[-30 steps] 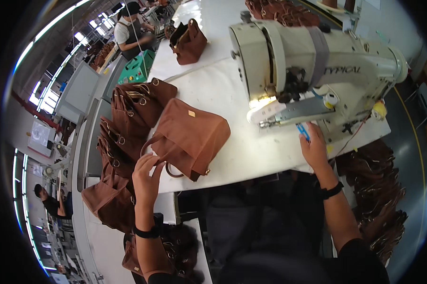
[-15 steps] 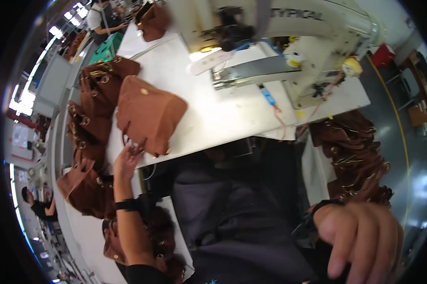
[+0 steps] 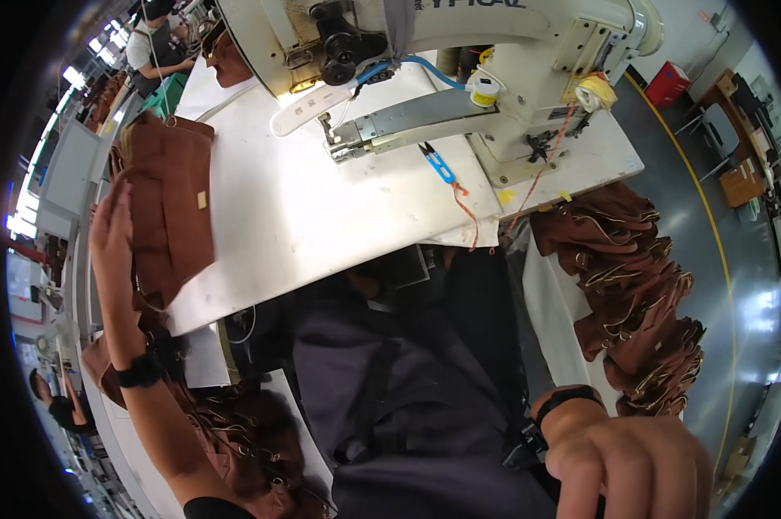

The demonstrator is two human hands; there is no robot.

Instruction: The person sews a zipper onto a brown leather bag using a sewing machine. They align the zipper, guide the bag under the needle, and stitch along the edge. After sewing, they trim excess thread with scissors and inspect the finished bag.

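Observation:
A brown handbag (image 3: 172, 208) with a zip edge and a small gold-coloured plate lies at the left side of the white sewing table (image 3: 287, 251). My left hand (image 3: 112, 227) reaches along the bag's left side, its fingers stretched out flat against it, not wrapped around it. At the lower right hangs my right hand (image 3: 628, 463), its fingers loosely extended downward and holding nothing. Past the bag, the arm of a cream-coloured industrial sewing machine (image 3: 529, 26) spans the table, its presser foot end (image 3: 343, 143) standing over the surface.
Blue thread snips (image 3: 438, 163) with orange cord lie beside the machine bed. A heap of brown bags (image 3: 637, 294) hangs at the right of the table. More brown bags (image 3: 252, 450) sit below my left forearm. Another person (image 3: 153, 52) works at the far left.
My left hand has moved left and up, from the bag's lower corner to its side. The bag has shifted left and turned, now covering the bags behind it. The view has shifted.

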